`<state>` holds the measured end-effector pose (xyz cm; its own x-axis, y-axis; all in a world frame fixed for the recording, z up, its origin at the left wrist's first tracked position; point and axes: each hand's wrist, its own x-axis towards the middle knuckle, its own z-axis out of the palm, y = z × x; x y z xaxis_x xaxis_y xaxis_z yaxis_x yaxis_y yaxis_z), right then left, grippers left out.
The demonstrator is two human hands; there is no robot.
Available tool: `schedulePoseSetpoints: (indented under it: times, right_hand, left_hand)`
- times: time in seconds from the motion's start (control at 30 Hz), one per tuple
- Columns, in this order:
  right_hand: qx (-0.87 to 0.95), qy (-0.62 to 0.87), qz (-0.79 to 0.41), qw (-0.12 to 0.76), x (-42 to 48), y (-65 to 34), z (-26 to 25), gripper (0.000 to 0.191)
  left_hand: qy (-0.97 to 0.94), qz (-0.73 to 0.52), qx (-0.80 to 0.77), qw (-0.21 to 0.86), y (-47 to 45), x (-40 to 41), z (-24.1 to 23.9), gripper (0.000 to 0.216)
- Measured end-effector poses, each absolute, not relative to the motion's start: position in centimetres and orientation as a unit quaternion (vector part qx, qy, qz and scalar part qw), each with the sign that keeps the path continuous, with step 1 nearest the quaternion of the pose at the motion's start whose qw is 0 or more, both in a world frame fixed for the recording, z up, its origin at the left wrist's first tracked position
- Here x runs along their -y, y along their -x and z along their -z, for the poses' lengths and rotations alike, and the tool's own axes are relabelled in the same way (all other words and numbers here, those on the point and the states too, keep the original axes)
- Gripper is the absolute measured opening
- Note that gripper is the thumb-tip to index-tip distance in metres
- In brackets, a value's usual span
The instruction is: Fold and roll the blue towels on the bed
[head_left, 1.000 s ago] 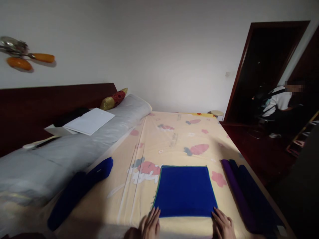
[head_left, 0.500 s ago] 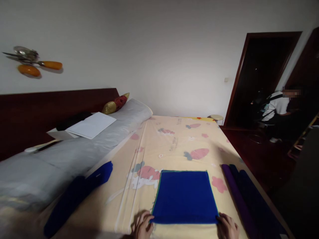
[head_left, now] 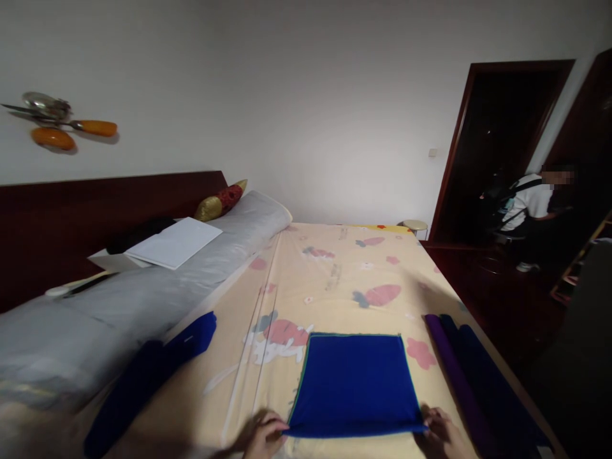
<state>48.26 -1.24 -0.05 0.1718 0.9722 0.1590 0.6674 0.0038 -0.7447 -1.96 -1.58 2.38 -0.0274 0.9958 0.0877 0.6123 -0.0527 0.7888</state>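
1. A folded blue cloth (head_left: pixel 354 384) lies flat near the bed's (head_left: pixel 335 274) near edge.
2. The left hand (head_left: pixel 261 438) pinches its near left corner; the right hand (head_left: pixel 442 435) pinches its near right corner.
3. It looks soft, light and limp, so it is best held by its corners.

The room was dim, with soft light falling on the white wall (head_left: pixel 306 95) and the bed (head_left: pixel 344 268), while the doorway (head_left: pixel 502 146) at the right stayed nearly black. Wide-angle distortion bent the edges, and the lower corners sank into murky, slightly blurred shadow.
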Motion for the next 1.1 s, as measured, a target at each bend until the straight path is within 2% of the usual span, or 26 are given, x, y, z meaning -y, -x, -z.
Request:
schedulePoseSetpoints:
  times: [0.1,0.3,0.4,0.5,0.77,0.83,0.93,1.0,1.1]
  right_hand:
    - [0.589,0.605,-0.347,0.409,1.2,-47.7,-0.4,0.04]
    - [0.556,0.599,-0.386,0.429,1.3,-47.2,-1.7,0.04]
    - [0.547,0.623,-0.384,0.407,1.4,-47.2,-1.8,0.04]
    - [0.558,0.636,-0.372,0.383,1.3,-47.3,-1.0,0.038]
    - [0.601,0.691,-0.232,0.328,-0.1,-47.8,2.7,0.036]
    - [0.616,0.711,-0.131,0.313,-0.1,-47.4,3.7,0.037]
    - [0.631,0.718,0.007,0.293,0.3,-44.9,5.1,0.032]
    - [0.657,0.696,0.028,0.288,0.7,-41.6,5.5,0.027]
    - [0.718,0.632,0.003,0.291,1.3,-35.8,5.1,0.024]
  left_hand:
    - [-0.596,-0.396,-0.626,0.31,1.6,1.3,-2.9,0.042]
    - [-0.51,-0.409,-0.673,0.347,0.3,0.8,-4.5,0.063]
    - [-0.5,-0.391,-0.688,0.353,0.4,0.7,-4.7,0.064]
    - [-0.522,-0.376,-0.685,0.342,0.8,0.6,-4.2,0.055]
    - [-0.545,-0.34,-0.724,0.253,-0.4,-0.2,-1.9,0.008]
    - [-0.533,-0.328,-0.756,0.193,-1.8,0.1,-1.4,0.018]
    - [-0.526,-0.276,-0.804,0.042,-5.5,0.7,-0.6,0.041]
    - [-0.566,-0.249,-0.786,-0.024,-8.9,1.0,0.1,0.048]
    - [-0.678,-0.263,-0.686,-0.03,-13.8,0.8,1.1,0.045]
